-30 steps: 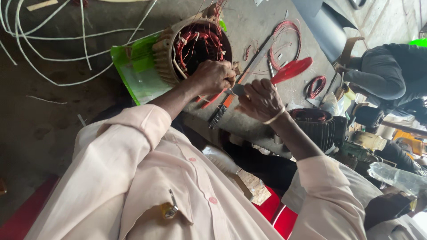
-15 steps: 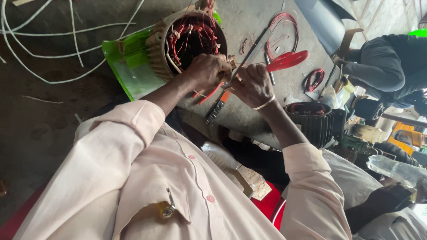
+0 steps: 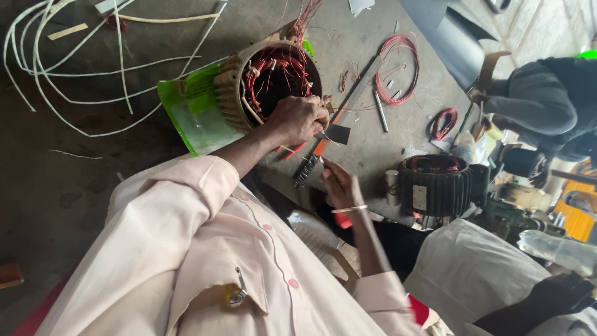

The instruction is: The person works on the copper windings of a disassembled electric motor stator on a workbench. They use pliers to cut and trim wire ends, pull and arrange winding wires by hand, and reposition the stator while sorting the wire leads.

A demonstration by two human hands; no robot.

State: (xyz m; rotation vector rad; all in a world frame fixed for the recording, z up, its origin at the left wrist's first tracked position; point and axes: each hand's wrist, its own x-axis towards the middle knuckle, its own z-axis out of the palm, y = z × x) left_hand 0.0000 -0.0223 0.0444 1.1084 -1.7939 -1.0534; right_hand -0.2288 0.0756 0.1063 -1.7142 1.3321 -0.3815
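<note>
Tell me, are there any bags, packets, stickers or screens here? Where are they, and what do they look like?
Green bag: flat, shiny plastic with a bright green edge, lying on the floor under the tan stator that the left hand rests on.
Label: small pale rectangle on the ribbed side of the black motor, at the right.
Clear bottle: plastic, lying at the far right edge.
Screens or signs: none to be seen.

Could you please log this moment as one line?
left hand on stator rim | right hand beside orange-handled tool | dark flat piece between hands

left hand point(image 3: 298, 118) hides motor's point(image 3: 267, 84) rim.
</note>
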